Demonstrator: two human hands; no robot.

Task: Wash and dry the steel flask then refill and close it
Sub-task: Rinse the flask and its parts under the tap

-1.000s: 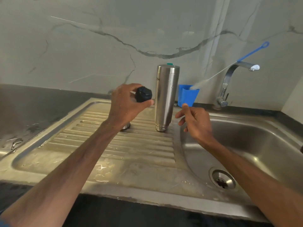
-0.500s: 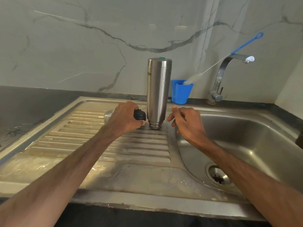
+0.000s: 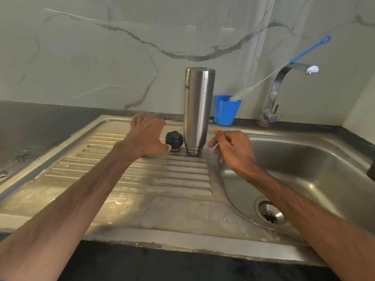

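On the ribbed drainboard (image 3: 129, 179) the steel flask (image 3: 197, 110) is stood mouth down, apparently to drain, so drying is judged in hand. The left hand (image 3: 147, 134) is spread open and the right hand (image 3: 233, 149) loosely curled, nothing held. The black cap (image 3: 174, 139) is set just beside the flask; righting and refilling are called for next

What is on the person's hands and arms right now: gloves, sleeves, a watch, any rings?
Nothing worn shows. The left hand and right hand are bare, with no gloves, and no rings that I can make out. The left forearm and right forearm are bare to the frame's edge: no sleeve, watch or band in view. A few water droplets glint on the left wrist.
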